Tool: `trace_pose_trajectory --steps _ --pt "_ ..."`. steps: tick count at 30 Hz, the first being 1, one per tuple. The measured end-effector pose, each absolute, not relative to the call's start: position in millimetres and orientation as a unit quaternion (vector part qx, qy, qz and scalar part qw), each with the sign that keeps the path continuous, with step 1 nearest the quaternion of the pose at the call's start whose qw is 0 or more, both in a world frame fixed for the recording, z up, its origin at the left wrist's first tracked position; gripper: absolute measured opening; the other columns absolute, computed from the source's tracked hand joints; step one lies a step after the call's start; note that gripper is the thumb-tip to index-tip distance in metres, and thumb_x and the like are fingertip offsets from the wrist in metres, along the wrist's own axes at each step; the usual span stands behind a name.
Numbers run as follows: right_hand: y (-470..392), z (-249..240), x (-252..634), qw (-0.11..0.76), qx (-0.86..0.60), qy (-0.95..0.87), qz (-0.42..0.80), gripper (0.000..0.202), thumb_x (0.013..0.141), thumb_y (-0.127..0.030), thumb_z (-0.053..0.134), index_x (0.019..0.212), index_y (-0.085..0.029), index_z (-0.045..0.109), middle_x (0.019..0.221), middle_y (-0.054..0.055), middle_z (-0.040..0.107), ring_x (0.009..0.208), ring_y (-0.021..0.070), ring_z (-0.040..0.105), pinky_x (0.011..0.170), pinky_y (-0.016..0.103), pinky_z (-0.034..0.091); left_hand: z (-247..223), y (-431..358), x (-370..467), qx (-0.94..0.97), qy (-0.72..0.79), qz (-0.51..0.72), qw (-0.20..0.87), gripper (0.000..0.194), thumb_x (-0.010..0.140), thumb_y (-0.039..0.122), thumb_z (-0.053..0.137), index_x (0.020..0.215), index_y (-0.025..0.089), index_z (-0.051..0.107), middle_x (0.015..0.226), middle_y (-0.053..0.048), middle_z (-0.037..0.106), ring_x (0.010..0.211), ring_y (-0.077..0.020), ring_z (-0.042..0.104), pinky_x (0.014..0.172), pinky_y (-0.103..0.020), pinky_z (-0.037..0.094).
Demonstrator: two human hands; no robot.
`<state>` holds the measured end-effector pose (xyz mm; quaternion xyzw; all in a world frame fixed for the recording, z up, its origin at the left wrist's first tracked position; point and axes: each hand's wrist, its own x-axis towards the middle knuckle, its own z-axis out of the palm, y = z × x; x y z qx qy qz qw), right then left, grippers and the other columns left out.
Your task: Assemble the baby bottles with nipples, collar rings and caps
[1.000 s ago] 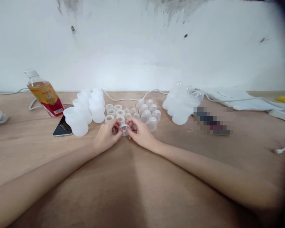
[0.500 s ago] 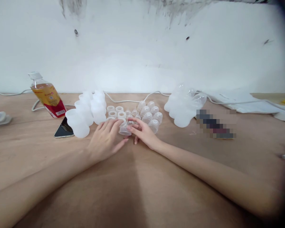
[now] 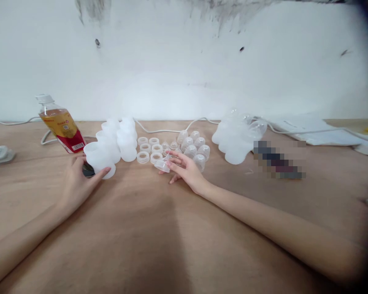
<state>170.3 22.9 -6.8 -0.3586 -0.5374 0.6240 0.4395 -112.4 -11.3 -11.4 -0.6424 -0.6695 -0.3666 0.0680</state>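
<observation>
My left hand (image 3: 79, 178) is around the nearest white translucent bottle (image 3: 101, 163), its thumb on the front and its fingers partly hidden behind. More white bottles (image 3: 127, 141) stand in rows behind it. In my right hand (image 3: 184, 169) is a clear ring piece (image 3: 162, 165), tilted between thumb and fingers. Several clear rings (image 3: 143, 157) lie in rows left of that hand. Small clear nipples (image 3: 173, 145) sit beyond its fingertips, partly covered. Clear domed caps (image 3: 203, 152) stand just behind and right of the hand.
At the left are a drink bottle (image 3: 64, 128), a mostly hidden phone (image 3: 88, 170) and a white object (image 3: 0, 154). Assembled bottles (image 3: 236, 141) stand at the right, near a pixelated item (image 3: 277, 160) and white sheets (image 3: 306, 130). A cable (image 3: 159, 130) runs along the wall.
My left hand has moved left, away from the ring piece, to the nearest white bottle. My right hand still has the ring piece, now more tilted and slightly raised.
</observation>
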Motion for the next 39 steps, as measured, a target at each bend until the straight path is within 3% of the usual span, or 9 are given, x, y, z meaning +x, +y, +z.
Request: trace_pose_trajectory --steps 5,9,16,23,28,31,39 --pt "20 -4 178 0.448 -0.342 -0.487 0.667 0.034 0.073 -0.026 0.059 0.104 -0.02 0.047 0.093 0.005 0.059 0.072 0.0177 0.065 0.046 0.023 0.053 11 -24 -81 -0.681 -0.612 -0.402 -0.006 0.045 0.071 0.037 0.059 0.106 0.016 0.042 0.098 -0.006 0.055 0.086 -0.0182 0.054 0.074 -0.029 0.045" --pt "20 -4 179 0.463 -0.345 -0.451 0.68 0.029 0.074 -0.024 0.056 0.101 -0.018 0.047 0.099 0.008 0.059 0.073 0.0182 0.065 0.049 0.023 0.053 17 -9 -48 -0.744 -0.555 -0.366 -0.061 0.041 0.07 0.043 0.057 0.1 0.017 0.047 0.091 -0.003 0.06 0.083 -0.0181 0.057 0.072 -0.029 0.045" --pt "21 -6 179 0.471 -0.335 -0.45 0.68 0.032 0.075 -0.025 0.054 0.105 -0.02 0.044 0.099 0.007 0.058 0.076 0.0185 0.064 0.053 0.026 0.052 -2 9 -26 -0.753 -0.551 -0.353 -0.068 0.04 0.072 0.046 0.053 0.099 0.018 0.046 0.094 -0.004 0.061 0.082 -0.0191 0.059 0.069 -0.029 0.045" --pt "20 -7 180 0.541 -0.276 -0.475 0.637 0.051 0.078 -0.024 0.05 0.123 -0.037 0.029 0.092 -0.001 0.057 0.08 0.0156 0.062 0.073 0.037 0.051 4 6 -27 -0.786 -0.526 -0.323 -0.04 0.039 0.074 0.042 0.053 0.104 0.018 0.049 0.101 -0.005 0.059 0.089 -0.0195 0.057 0.076 -0.029 0.044" --pt "20 -10 179 0.53 -0.291 -0.546 0.58 0.029 0.074 -0.026 0.057 0.103 -0.025 0.054 0.106 0.003 0.053 0.089 0.0148 0.057 0.083 0.036 0.048 2 7 -27 -0.812 -0.492 -0.31 -0.048 0.042 0.075 0.042 0.051 0.111 0.02 0.048 0.102 -0.004 0.056 0.093 -0.0186 0.055 0.079 -0.029 0.043" --pt "19 -11 178 0.524 -0.306 -0.576 0.547 0.033 0.069 -0.022 0.063 0.101 -0.025 0.055 0.116 0.002 0.048 0.086 0.0127 0.057 0.086 0.034 0.046 3 7 -26 -0.818 -0.483 -0.305 -0.059 0.043 0.075 0.042 0.051 0.112 0.019 0.048 0.103 -0.004 0.056 0.094 -0.0187 0.054 0.081 -0.029 0.043" --pt "25 -11 187 0.466 -0.272 -0.674 0.504 0.04 0.063 -0.02 0.068 0.099 -0.025 0.052 0.11 0.003 0.052 0.098 0.016 0.054 0.087 0.034 0.044 7 7 -31 -0.826 -0.453 -0.301 -0.146 0.042 0.072 0.042 0.054 0.107 0.017 0.053 0.103 -0.005 0.058 0.092 -0.0194 0.056 0.079 -0.03 0.045"
